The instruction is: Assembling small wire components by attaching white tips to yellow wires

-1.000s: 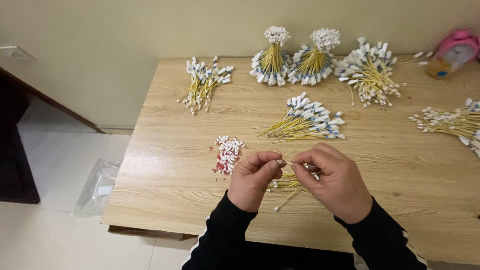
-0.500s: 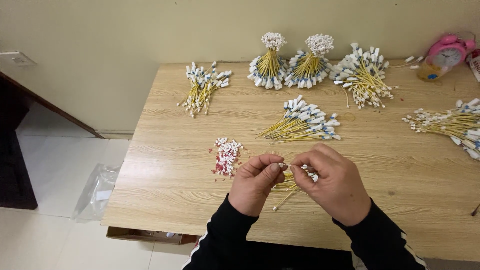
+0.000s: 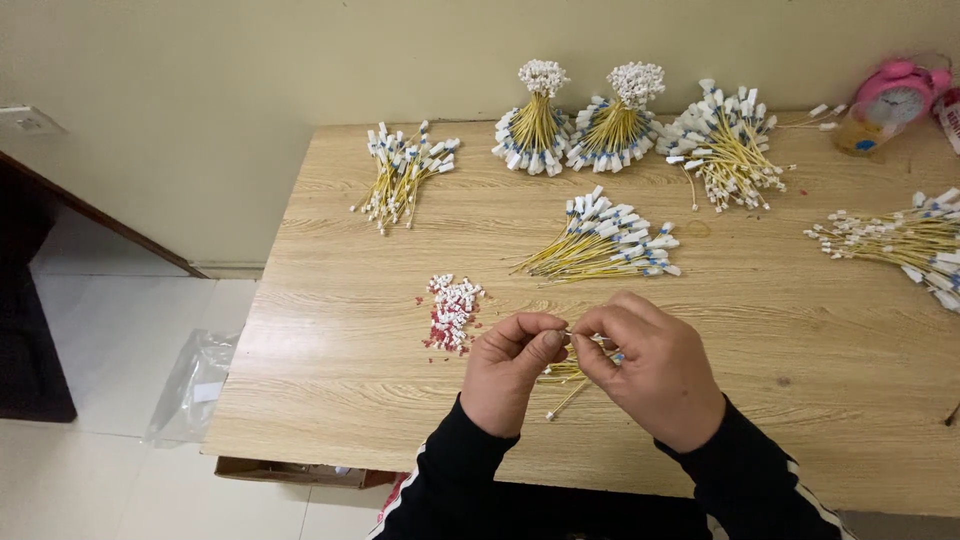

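Observation:
My left hand (image 3: 512, 368) and my right hand (image 3: 650, 365) meet fingertip to fingertip above the near part of the wooden table (image 3: 340, 340). Between the pinched fingers is the end of a thin yellow wire (image 3: 566, 400); a few more yellow wires lie under my hands. Just left of my left hand sits a small pile of tiny white and red connector pieces (image 3: 453, 310). A loose bundle of yellow wires with white and blue ends (image 3: 605, 245) lies just beyond my hands.
More wire bundles lie at the back left (image 3: 402, 175), back right (image 3: 725, 145) and right edge (image 3: 905, 240). Two tied bundles stand upright (image 3: 538, 125) (image 3: 620, 120) by the wall. A pink alarm clock (image 3: 895, 92) stands at the far right corner. A clear plastic bag (image 3: 195, 385) lies on the floor.
My hands stay pinched together at the same spot, with only small finger shifts. The view has tilted slightly, so the table's items sit a little differently in frame.

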